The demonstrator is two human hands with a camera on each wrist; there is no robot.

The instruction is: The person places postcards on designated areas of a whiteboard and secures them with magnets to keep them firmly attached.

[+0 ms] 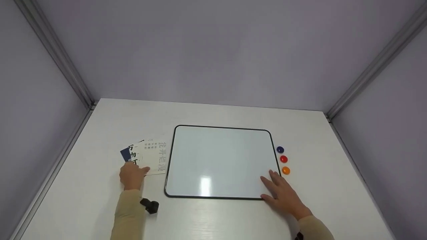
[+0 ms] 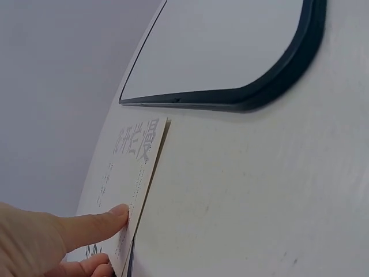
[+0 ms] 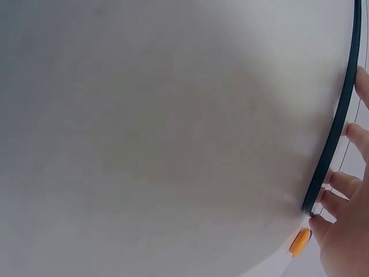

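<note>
Several printed paper cards lie in an overlapping stack left of the whiteboard; the top one is cream with grey and black characters, and a dark blue corner pokes out beneath. My left hand grips the near-left edge of the stack, thumb across the top card and fingers curled at its side. The fingers are partly hidden behind the thumb in the left wrist view. My right hand rests with spread fingers on the whiteboard's near-right corner, fingertips at the black frame.
Beyond the board's right edge, a dark blue, a red and an orange round magnet lie in a row. The white table is bounded by grey panels at the back and both sides.
</note>
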